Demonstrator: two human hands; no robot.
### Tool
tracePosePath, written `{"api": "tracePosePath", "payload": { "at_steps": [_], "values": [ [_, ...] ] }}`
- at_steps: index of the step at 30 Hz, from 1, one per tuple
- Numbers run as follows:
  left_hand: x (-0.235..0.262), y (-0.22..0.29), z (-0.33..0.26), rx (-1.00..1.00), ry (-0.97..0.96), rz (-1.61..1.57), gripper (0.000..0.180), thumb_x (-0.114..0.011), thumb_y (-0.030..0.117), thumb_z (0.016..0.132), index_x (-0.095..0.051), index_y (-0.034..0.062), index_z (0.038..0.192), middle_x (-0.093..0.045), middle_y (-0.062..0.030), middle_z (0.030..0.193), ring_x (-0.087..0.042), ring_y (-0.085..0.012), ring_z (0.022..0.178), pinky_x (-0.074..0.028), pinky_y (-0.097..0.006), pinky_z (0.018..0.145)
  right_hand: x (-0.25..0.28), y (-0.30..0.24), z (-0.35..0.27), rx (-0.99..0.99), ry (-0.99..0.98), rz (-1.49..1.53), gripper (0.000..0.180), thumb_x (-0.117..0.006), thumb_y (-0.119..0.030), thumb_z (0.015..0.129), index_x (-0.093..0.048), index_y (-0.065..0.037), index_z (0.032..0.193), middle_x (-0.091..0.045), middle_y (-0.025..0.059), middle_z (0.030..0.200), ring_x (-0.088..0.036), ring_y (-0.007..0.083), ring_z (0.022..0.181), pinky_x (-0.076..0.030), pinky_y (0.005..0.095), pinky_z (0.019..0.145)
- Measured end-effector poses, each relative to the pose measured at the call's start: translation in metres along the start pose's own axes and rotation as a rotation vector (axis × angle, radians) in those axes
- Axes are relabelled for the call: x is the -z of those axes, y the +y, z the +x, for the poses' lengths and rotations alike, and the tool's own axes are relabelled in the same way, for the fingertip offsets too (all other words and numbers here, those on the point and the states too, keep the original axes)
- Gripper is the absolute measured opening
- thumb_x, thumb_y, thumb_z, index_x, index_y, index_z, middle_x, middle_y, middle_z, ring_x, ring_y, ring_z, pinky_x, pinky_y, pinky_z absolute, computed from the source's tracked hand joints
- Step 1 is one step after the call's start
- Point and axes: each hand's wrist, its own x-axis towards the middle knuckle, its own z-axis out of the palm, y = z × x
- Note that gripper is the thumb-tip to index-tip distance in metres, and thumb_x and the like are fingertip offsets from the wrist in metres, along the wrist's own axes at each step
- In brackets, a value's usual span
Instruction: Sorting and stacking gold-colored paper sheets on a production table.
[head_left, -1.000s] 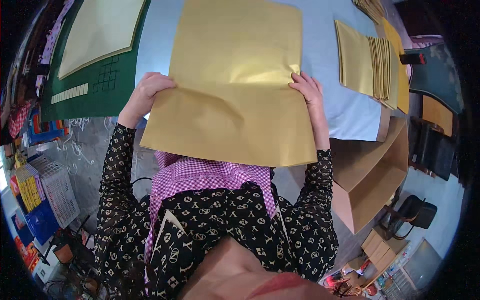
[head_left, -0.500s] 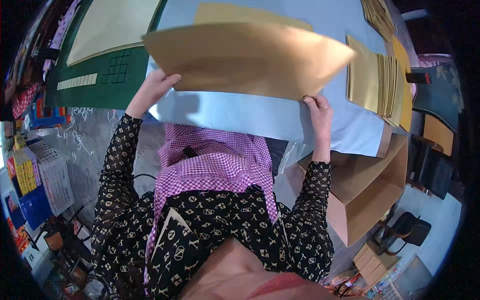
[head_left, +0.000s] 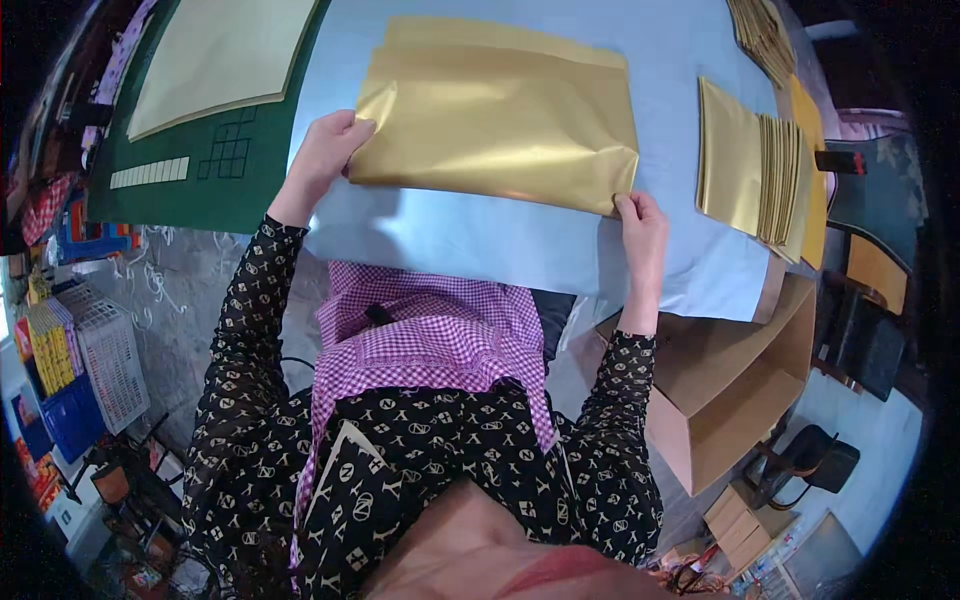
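Folded gold sheet (head_left: pixel 500 125) between left hand (head_left: pixel 325 150) and right hand (head_left: pixel 643 222) grips.

Bright, even light up top; glare streaks across the gold sheet (head_left: pixel 500 115). Fisheye bends edges, corners fall black, bottom blurs close.

The folded gold sheet (head_left: pixel 500 125) looks like glossy, faintly creased metallic paper, as does the fanned stack of gold sheets (head_left: pixel 755 165), lying on the worktop (head_left: pixel 480 250) under a smooth, pale blue, softly sheened covering beside a matt green cutting mat (head_left: pixel 200 170) and an open box (head_left: pixel 740 390) of dull brown cardboard.
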Motion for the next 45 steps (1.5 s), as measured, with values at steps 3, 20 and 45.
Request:
{"api": "tracePosePath", "payload": {
  "at_steps": [3, 20, 45],
  "values": [
    [-0.005, -0.013, 0.009, -0.072, 0.06, 0.061, 0.031, -0.06, 0.027, 0.087, -0.055, -0.0011, 0.073, -0.047, 0.0027, 0.063, -0.043, -0.0059, 0.058, -0.034, -0.025, 0.049, 0.0, -0.003, 0.0, -0.025, 0.016, -0.056, 0.02, -0.064, -0.017, 0.086, -0.065, 0.003, 0.089, -0.063, 0.0028, 0.071, -0.053, 0.0066, 0.068, -0.045, 0.0246, 0.063],
    [0.001, -0.022, -0.019, -0.094, 0.023, -0.141, 0.046, -0.055, 0.004, 0.092, -0.042, -0.0014, 0.136, -0.056, 0.0007, 0.077, -0.05, -0.0053, 0.069, -0.042, -0.02, 0.061, 0.002, -0.005, 0.011, -0.023, 0.052, -0.349, 0.027, -0.063, -0.025, 0.085, -0.067, 0.002, 0.089, -0.065, 0.01, 0.07, -0.058, 0.0135, 0.065, -0.046, 0.0296, 0.063],
    [-0.017, -0.037, -0.041, -0.172, 0.126, -0.237, 0.044, -0.06, 0.001, 0.086, -0.049, -0.0003, 0.129, -0.056, 0.0019, 0.075, -0.05, -0.0041, 0.068, -0.04, -0.019, 0.059, -0.001, 0.002, 0.017, 0.035, 0.035, -0.135, 0.017, -0.063, -0.015, 0.087, -0.066, 0.001, 0.092, -0.064, 0.0029, 0.077, -0.055, 0.0089, 0.073, -0.046, 0.0243, 0.069]
  ]
}}
